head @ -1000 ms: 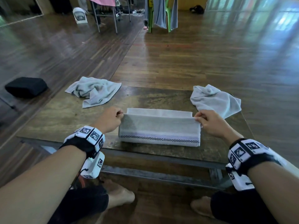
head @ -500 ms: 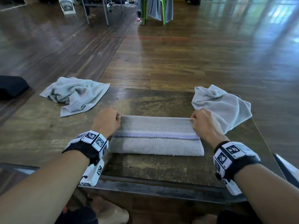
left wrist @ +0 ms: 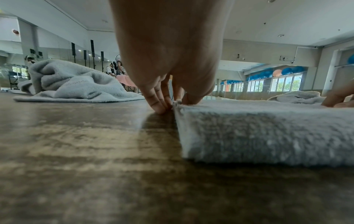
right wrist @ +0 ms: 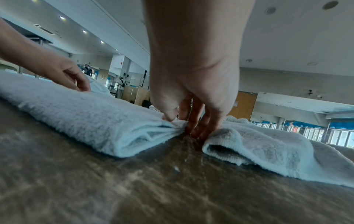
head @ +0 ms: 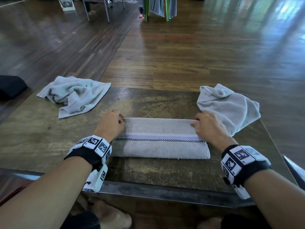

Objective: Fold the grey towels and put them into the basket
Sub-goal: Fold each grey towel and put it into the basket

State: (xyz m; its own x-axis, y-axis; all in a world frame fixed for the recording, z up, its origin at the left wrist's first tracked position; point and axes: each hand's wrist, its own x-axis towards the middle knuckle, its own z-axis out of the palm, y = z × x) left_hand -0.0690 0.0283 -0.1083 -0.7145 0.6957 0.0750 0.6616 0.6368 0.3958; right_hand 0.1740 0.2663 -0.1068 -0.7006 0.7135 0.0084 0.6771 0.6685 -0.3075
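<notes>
A grey towel (head: 161,138) with a lilac and checked stripe lies folded into a long band on the wooden table (head: 148,172). My left hand (head: 112,123) pinches its far left corner (left wrist: 177,103) between thumb and fingers. My right hand (head: 206,125) pinches the far right corner (right wrist: 178,122) the same way. Two more grey towels lie crumpled: one (head: 74,95) at the back left, one (head: 231,106) at the back right, just beside my right hand. No basket is in view.
The table's near edge (head: 165,192) has a metal rim, with my bare feet (head: 113,217) below it. A dark cushion (head: 9,86) lies on the floor at the left. Chair legs and hanging cloths (head: 158,5) stand far behind.
Both hands have carried the towel's near edge over to the far side, so it now lies folded narrower with the stripe on top. The head view has tipped downward.
</notes>
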